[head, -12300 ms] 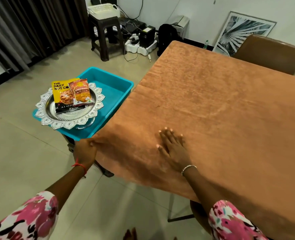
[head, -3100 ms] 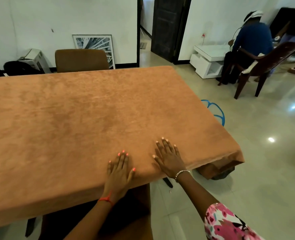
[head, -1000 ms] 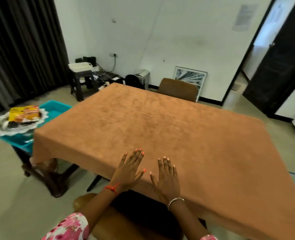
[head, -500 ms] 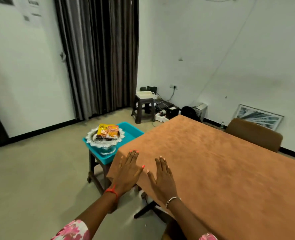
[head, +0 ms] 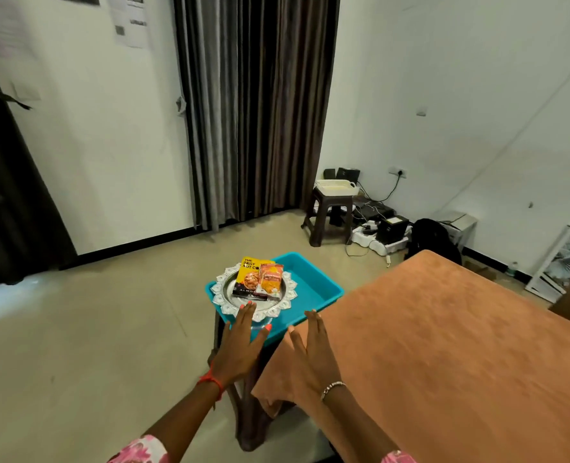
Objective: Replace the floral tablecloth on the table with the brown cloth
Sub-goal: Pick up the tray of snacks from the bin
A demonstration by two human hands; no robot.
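My left grip (head: 243,342) was released, fingers straight and close together, holding nothing; it hung in the air just off the desk's near corner, its fingertips over the near rim of the blue tub (head: 313,289). My right grip (head: 310,355) was released too, palm down with straight fingers over the corner of the brown cloth (head: 444,345); whether it pressed the fabric I could not tell. The brown cloth covered the desk top across the lower right of the frame and drooped over that corner in a loose fold. The tub sat just beside the desk, left of centre, and carried a silver plate (head: 222,290) with a lacy edge. On the plate lay a yellow packet (head: 248,277) and an orange packet (head: 271,282), side by side and touching. Farther back, right of centre, a dark stool (head: 327,212) held a white basket (head: 335,187), beside a dark curtain (head: 253,105) at the top centre.
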